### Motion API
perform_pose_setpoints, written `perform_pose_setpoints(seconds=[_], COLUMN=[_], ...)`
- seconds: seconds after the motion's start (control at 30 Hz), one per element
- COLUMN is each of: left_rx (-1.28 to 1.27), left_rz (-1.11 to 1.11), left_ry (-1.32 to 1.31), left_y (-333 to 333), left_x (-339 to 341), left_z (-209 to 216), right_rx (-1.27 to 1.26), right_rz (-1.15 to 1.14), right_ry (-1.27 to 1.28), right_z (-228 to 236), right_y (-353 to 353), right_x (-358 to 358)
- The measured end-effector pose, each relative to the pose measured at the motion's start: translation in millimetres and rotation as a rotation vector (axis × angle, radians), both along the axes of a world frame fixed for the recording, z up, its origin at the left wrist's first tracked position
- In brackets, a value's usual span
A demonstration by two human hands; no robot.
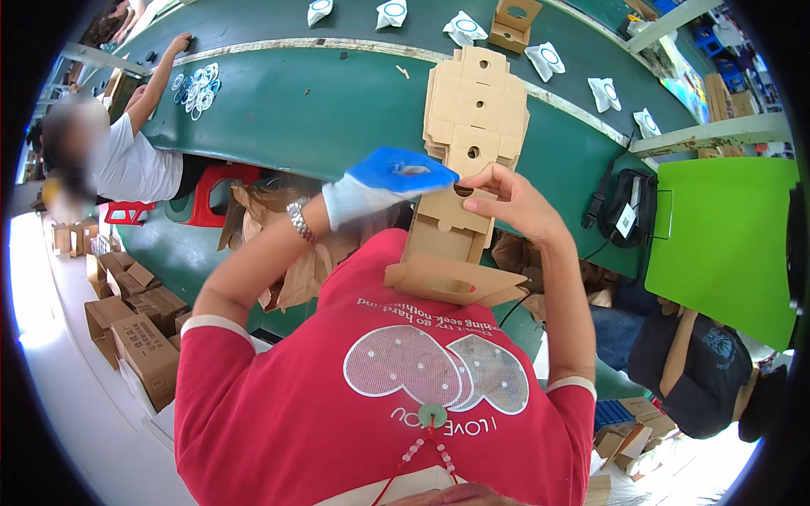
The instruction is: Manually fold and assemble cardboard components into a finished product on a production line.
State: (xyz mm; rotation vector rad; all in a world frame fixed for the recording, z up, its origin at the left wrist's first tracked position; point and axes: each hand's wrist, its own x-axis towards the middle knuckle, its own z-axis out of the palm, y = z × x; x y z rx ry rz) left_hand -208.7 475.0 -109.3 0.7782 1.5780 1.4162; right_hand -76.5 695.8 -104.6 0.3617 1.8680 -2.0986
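A partly folded brown cardboard box (447, 240) leans against my shirt at the table's near edge, its lower flaps sticking out toward me. My left hand (390, 179), in a white and blue glove, is closed with its fingertips at the box's far left edge. From the right, my bare right hand (519, 207) pinches the far end panel around a round hole, thumb on one side and fingers on the other. Just beyond lies a stack of flat die-cut cardboard blanks (477, 101), its near end partly hidden behind my hands and the box.
White packets (466, 29) with blue rings line the dark conveyor belt beyond, beside an open box (512, 25). Another person sits at the left near a pile of rings (198, 91). A green board (721, 244) and black bag (631, 211) are at the right. Cartons (145, 354) stand lower left.
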Motion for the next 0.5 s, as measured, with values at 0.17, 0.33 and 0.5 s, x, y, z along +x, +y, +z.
perform_pose_setpoints(seconds=[0.17, 0.33, 0.5], left_rx=[-0.22, -0.487, -0.44], left_rz=[-0.344, -0.46, -0.423], left_ry=[0.487, 0.767, 0.958], left_y=[19.8, 37.4, 45.9], left_x=[-14.5, -15.2, -3.0], left_z=[20.5, 14.7, 11.6], right_rx=[0.544, 0.708, 0.974], right_rz=[0.25, 0.259, 0.237], right_ry=[0.14, 0.204, 0.302], right_z=[13.7, 17.7, 13.8], right_y=[-3.8, -20.9, -32.6], right_x=[-14.1, -21.4, -21.8])
